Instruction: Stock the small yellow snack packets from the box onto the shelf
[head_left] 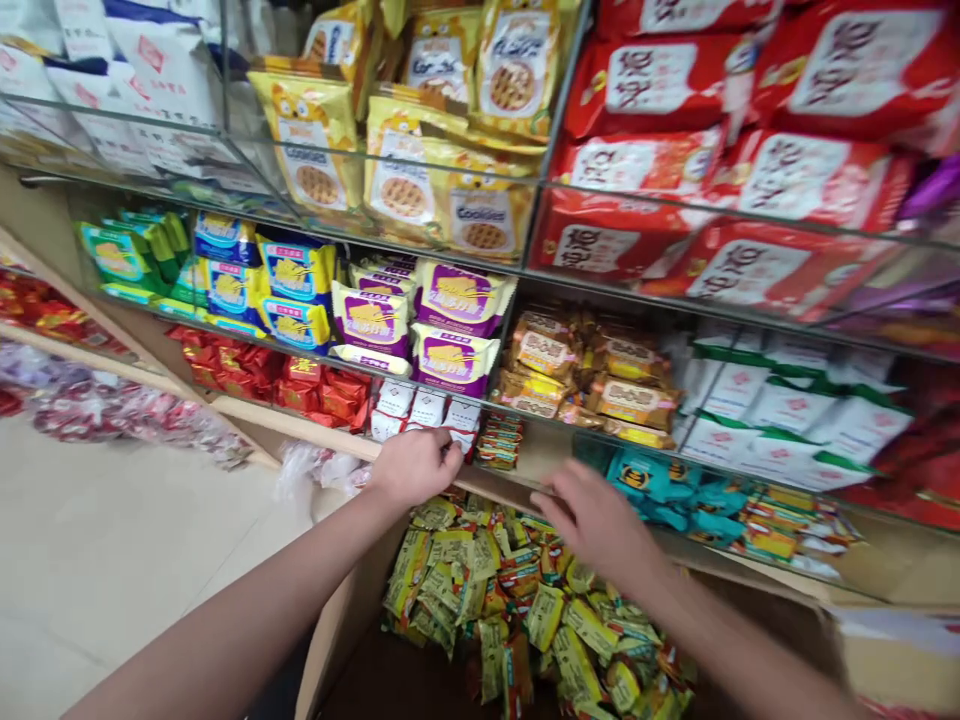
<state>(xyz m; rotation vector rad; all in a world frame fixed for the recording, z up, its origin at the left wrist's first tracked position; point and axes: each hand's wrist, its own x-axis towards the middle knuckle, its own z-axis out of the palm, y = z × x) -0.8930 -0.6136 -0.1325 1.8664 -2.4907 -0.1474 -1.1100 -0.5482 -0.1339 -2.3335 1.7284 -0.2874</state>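
My left hand (417,466) is at the lower shelf's front edge, its fingers curled beside small white and red packets (393,400); whether it grips anything is hidden. Further right, my right hand (592,508) hovers over the edge of the shelf, somewhat blurred, with thumb and fingers apart and nothing seen in them. Between the hands, a small stack of orange and green packets (500,443) stands on the shelf. Beneath both hands, a box (360,655) holds a loose heap of yellow-green and orange wrapped snacks (517,600).
Clear dividers and glass edges (337,236) run across the shelves above. Yellow cookie bags (311,150), red bags (645,85) and brown packets (544,350) fill them. Teal packets (652,480) lie right of my right hand. Plastic-wrapped goods (135,410) are at the left.
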